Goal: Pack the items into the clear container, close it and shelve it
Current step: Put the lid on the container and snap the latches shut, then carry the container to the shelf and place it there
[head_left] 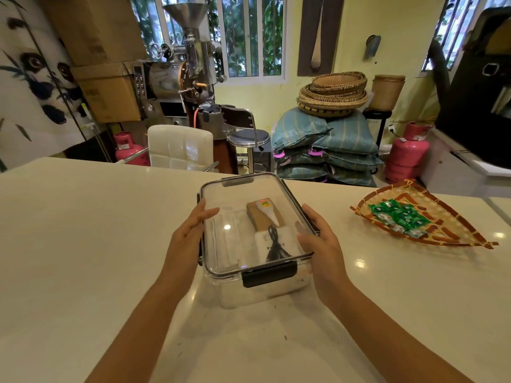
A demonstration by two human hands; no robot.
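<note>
1. Head view, progress: the clear container is seen on the table with its lid on. Through the lid a brown flat box, a white tube, a white pouch with a black cable on it, and white folded material toward the container's left side can be made out. Packing is judged done.
2. The black latch on the container's near edge appears folded down; side latches are partly hidden by the hands, so full closure cannot be confirmed.
3. The left hand is pressed flat against the container's left side, fingers spread over the lid edge; the right hand is wrapped around its right side. Both are clamped on the container.
4. Shelving is judged still to be done; no shelf is identified.
5. Writing: a yellow-red label on the tube is too small to read. Green packets in a woven tray, well right of the container, carry unreadable print.
</note>
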